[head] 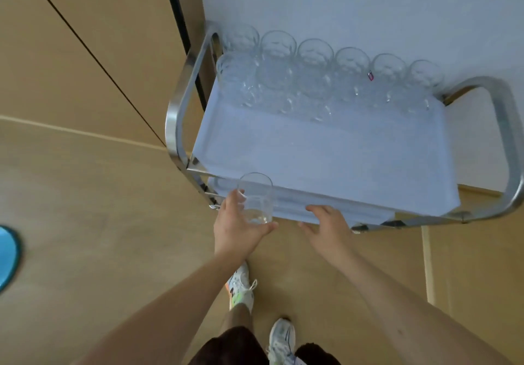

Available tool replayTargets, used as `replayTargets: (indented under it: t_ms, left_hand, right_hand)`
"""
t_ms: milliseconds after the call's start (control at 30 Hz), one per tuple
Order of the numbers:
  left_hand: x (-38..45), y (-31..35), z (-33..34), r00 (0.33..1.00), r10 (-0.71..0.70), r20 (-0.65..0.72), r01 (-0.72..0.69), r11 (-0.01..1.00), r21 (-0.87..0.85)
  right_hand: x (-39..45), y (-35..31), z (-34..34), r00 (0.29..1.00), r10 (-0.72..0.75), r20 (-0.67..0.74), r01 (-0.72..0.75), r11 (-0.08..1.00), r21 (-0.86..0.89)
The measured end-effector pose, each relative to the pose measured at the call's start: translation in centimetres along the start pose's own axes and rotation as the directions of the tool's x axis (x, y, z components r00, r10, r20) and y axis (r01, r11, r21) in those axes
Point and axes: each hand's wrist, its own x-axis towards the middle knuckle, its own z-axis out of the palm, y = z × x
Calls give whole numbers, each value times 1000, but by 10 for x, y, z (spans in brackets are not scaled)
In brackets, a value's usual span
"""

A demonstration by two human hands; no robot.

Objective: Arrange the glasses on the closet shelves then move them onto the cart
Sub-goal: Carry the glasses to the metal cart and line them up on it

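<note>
Left hand grip clamps smooth cylindrical clear glass; right hand fingers apart, near steel cart.

Clear glasses, pale blue cloth on the silver cart, tan floor.

A catering or hotel service area: steel cart draped in cloth; rows of glasses; wood-panelled closet.

Left hand grips glass beside cart.
</note>
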Motion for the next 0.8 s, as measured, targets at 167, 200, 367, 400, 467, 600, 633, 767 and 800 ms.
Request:
replayTargets:
  t_ms: [167, 200, 367, 400, 467, 600, 633, 767, 800]
  left_hand:
    - [-22, -30, 31, 998, -22, -53, 21, 999, -25]
    - [-23, -37, 39, 998, -28, -63, 25, 999, -43]
    - [-18, -81, 77, 999, 18, -48, -18, 1000, 11]
    - [-13, -88, 84, 999, 25, -32, -24, 999, 30]
    - [3, -103, 100, 999, 45, -12, -44, 998, 54]
    - [31, -127, 130, 995, 92, -28, -90, 994, 54]
    - [40, -131, 138, 993, 116, -30, -114, 992, 53]
    - [81, -135, 162, 975, 216, -57, -215, 976, 29]
    - [93, -134, 167, 968, 241, -68, -240, 970, 26]
  right_hand:
    - [-19, 30, 27, 999, 42, 11, -42, 998, 44]
    - [-19, 38, 35, 998, 54, 12, -54, 997, 56]
    - [-5, 75, 73, 998, 58, -4, -58, 994, 88]
    - [2, 81, 80, 999, 49, -22, -46, 994, 99]
    - [19, 94, 97, 998, 45, -52, -38, 993, 116]
    - [50, 115, 126, 994, 45, -96, -32, 991, 130]
    - [57, 119, 130, 994, 38, -106, -23, 990, 136]
    - [98, 131, 143, 984, 2, -179, 24, 990, 142]
    - [110, 134, 145, 979, -11, -203, 39, 990, 133]
